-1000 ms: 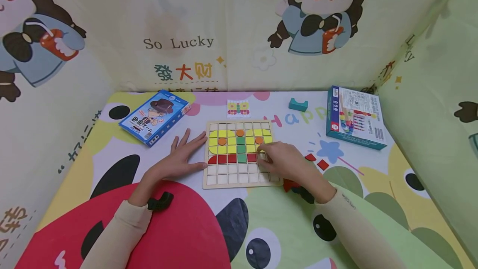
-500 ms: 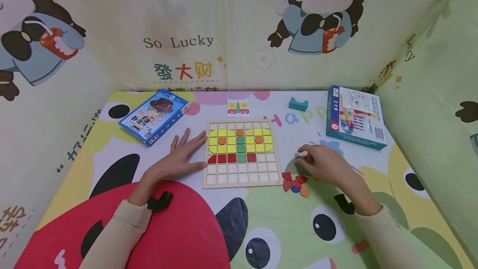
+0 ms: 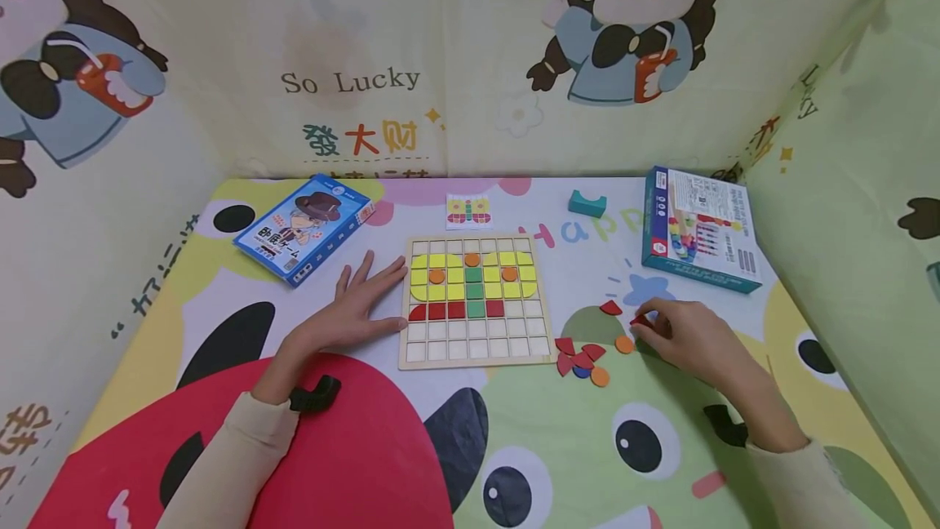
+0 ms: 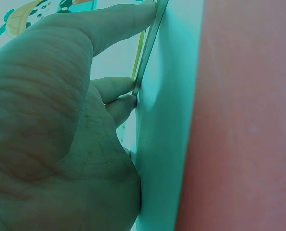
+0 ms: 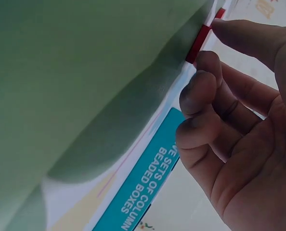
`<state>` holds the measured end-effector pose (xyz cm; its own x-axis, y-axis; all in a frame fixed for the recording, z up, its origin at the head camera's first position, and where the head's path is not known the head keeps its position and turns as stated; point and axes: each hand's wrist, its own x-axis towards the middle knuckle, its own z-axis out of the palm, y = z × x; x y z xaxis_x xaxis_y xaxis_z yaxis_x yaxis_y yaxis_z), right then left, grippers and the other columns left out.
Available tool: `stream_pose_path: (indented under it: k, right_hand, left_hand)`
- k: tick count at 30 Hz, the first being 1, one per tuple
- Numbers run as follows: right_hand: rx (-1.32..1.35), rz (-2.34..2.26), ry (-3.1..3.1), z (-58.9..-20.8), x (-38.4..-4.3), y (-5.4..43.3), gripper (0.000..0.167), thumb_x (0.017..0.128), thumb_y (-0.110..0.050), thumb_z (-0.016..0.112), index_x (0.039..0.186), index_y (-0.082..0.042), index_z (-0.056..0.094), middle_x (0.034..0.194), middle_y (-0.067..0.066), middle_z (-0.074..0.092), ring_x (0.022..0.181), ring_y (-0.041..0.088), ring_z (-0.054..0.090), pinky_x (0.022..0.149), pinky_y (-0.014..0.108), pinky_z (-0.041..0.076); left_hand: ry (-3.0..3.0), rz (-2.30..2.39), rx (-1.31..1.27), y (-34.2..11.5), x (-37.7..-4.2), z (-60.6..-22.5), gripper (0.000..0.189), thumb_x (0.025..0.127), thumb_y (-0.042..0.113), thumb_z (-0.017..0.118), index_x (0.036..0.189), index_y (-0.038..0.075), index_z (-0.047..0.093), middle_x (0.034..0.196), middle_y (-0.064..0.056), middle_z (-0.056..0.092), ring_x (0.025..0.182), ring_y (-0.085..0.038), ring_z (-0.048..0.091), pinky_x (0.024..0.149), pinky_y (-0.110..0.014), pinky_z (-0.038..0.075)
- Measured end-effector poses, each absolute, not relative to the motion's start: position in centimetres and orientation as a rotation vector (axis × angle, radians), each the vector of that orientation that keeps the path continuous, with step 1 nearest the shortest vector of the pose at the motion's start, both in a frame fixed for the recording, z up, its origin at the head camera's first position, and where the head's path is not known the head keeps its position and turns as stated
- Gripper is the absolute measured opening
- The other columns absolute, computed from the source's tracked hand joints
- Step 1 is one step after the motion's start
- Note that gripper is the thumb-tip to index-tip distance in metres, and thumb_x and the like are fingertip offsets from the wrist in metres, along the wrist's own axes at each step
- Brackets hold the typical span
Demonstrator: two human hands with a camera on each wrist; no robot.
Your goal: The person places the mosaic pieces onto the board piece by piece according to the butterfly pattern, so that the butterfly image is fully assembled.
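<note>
A wooden grid board (image 3: pixel 476 357) lies flat, with yellow, orange, green and red tiles set in its upper rows. My left hand (image 3: pixel 354 310) rests at the board's left edge, fingers spread, thumb and fingertips touching the frame. To the right of the board, my right hand (image 3: pixel 686 335) pinches a red square tile (image 5: pixel 198 44) between thumb and index finger, down at the table surface. Beside it lie a red quarter-round tile (image 3: pixel 610 308) and an orange disc (image 3: pixel 624 344). Several red tiles (image 3: pixel 583 360) are piled near the board's lower right corner with a blue and an orange disc.
A small card (image 3: pixel 468 212) with a butterfly pattern lies behind the board. A blue box (image 3: pixel 303 227) stands back left, and a teal box (image 3: pixel 701 228) back right. Between card and teal box sits a teal arch block (image 3: pixel 587 203). Printed cloth covers table and walls.
My right hand has left the board, moved right and come down on a red tile, which it now pinches. The orange disc beside it has come into view. The left hand stays put.
</note>
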<state>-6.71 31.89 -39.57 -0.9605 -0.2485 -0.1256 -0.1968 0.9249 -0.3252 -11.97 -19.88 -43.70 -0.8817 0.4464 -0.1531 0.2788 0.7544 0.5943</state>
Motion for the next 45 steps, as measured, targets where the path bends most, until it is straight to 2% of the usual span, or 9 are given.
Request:
stream_pose_path:
  k: [9, 17, 31, 38, 45]
  right_hand:
    - [-0.283, -0.445, 2.913, -39.5, -6.3, 32.6, 0.038, 0.093, -0.034, 0.081, 0.118, -0.006, 0.074, 0.074, -0.005, 0.064, 0.07, 0.012, 0.054, 0.06, 0.023, 0.043]
    - [-0.257, -0.44, 2.894, -39.5, -6.0, 33.0, 0.037, 0.093, -0.038, 0.082, 0.114, -0.008, 0.074, 0.079, -0.005, 0.069, 0.072, 0.012, 0.056, 0.061, 0.023, 0.045]
    - [-0.282, -0.452, 2.883, -39.6, -6.2, 33.0, 0.034, 0.095, -0.032, 0.079, 0.115, -0.005, 0.074, 0.083, -0.004, 0.074, 0.074, 0.011, 0.059, 0.063, 0.022, 0.049]
    - [-0.294, -0.433, 2.89, -39.1, -6.4, 32.5, 0.035, 0.095, -0.03, 0.078, 0.117, -0.003, 0.073, 0.081, -0.003, 0.069, 0.074, 0.012, 0.056, 0.063, 0.022, 0.047]
    - [-0.418, -0.457, 2.937, -38.3, -7.0, 30.8, 0.029, 0.095, -0.026, 0.077, 0.115, -0.005, 0.074, 0.073, -0.005, 0.062, 0.067, 0.011, 0.051, 0.058, 0.023, 0.043]
  left_hand:
    - [2.666, 0.84, 0.577, -19.8, -11.9, -43.6, 0.097, 0.09, 0.044, 0.079, 0.169, 0.021, 0.028, 0.18, -0.004, 0.018, 0.167, -0.042, -0.013, 0.128, -0.072, -0.015]
    - [2.67, 0.838, 0.572, -19.8, -11.9, -43.6, 0.098, 0.09, 0.044, 0.079, 0.17, 0.021, 0.027, 0.18, -0.005, 0.018, 0.167, -0.042, -0.013, 0.128, -0.072, -0.015]
    - [2.67, 0.84, 0.569, -19.9, -11.9, -43.7, 0.098, 0.09, 0.045, 0.079, 0.17, 0.022, 0.027, 0.181, -0.003, 0.017, 0.167, -0.041, -0.014, 0.128, -0.072, -0.015]
    - [2.674, 0.836, 0.566, -19.8, -11.9, -43.8, 0.098, 0.09, 0.047, 0.079, 0.17, 0.023, 0.027, 0.181, -0.003, 0.017, 0.167, -0.041, -0.014, 0.128, -0.072, -0.015]
    - [2.673, 0.835, 0.56, -19.8, -11.8, -43.6, 0.098, 0.09, 0.047, 0.078, 0.17, 0.023, 0.027, 0.181, -0.003, 0.017, 0.167, -0.041, -0.014, 0.128, -0.072, -0.015]
